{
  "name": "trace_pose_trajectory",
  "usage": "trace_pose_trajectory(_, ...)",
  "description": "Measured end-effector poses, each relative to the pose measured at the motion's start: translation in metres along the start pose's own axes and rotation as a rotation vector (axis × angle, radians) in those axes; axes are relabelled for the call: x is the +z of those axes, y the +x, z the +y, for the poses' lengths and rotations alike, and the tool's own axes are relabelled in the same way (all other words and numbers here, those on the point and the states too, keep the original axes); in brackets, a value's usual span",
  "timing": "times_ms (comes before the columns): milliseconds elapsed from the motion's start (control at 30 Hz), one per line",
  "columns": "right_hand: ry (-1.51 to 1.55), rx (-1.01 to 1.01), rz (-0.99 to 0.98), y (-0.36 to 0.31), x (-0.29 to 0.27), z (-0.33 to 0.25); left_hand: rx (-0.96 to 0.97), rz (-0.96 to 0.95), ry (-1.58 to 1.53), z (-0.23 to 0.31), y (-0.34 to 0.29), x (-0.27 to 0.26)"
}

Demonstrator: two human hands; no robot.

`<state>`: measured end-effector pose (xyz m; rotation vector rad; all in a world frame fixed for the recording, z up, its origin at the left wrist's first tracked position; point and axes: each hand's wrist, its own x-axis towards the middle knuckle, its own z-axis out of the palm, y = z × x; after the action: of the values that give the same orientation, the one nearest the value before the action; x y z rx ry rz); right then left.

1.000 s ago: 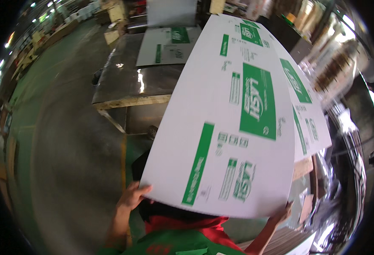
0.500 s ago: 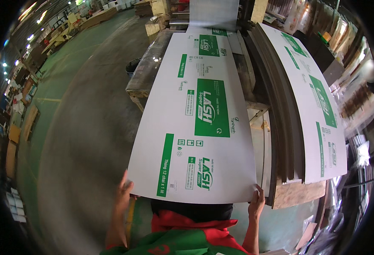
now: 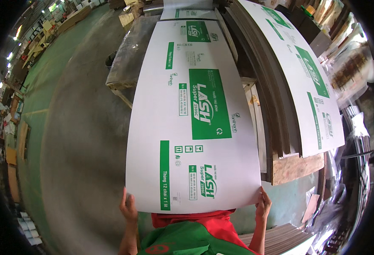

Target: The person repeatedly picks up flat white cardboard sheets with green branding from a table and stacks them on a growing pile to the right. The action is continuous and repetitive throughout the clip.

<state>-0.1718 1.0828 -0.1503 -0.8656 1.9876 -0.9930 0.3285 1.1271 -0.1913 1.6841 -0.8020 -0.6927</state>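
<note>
A long white cardboard sheet (image 3: 153,114) with green printed panels stretches from the far end right up to my waist. My left hand (image 3: 129,209) holds its near left corner, with the fingers along the side edge and the thumb showing. The near right corner is in my right hand (image 3: 263,205), whose fingers are partly hidden at the edge. The sheet's far part lies along a worn metal table (image 3: 132,51). Just beyond its far edge, another printed sheet (image 3: 168,13) shows under a pale metal plate.
On my right a tall stack of cardboard sheets (image 3: 286,123), topped by a matching printed sheet (image 3: 276,63), rests on a wooden support (image 3: 297,169). Another cardboard stack (image 3: 276,238) is low at my right side. Grey-green floor (image 3: 81,127) stretches to the left.
The sheet has come toward me in my hands, and a dark gap now parts it from the sheet beyond. The view has shifted, bringing the low stack at my right side further into sight.
</note>
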Motion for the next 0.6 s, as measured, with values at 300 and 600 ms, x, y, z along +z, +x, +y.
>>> trace_pose_trajectory(300, 0.003, -0.354, 0.046, 0.106, 0.079, -0.056, 0.165, 0.006, 0.174, -0.016, 0.12, 0.069)
trace_pose_trajectory(600, -0.111, -0.383, 0.1, 0.27, 0.158, -0.081, -0.078, 0.038, -0.023, -0.029, 0.266, 0.178)
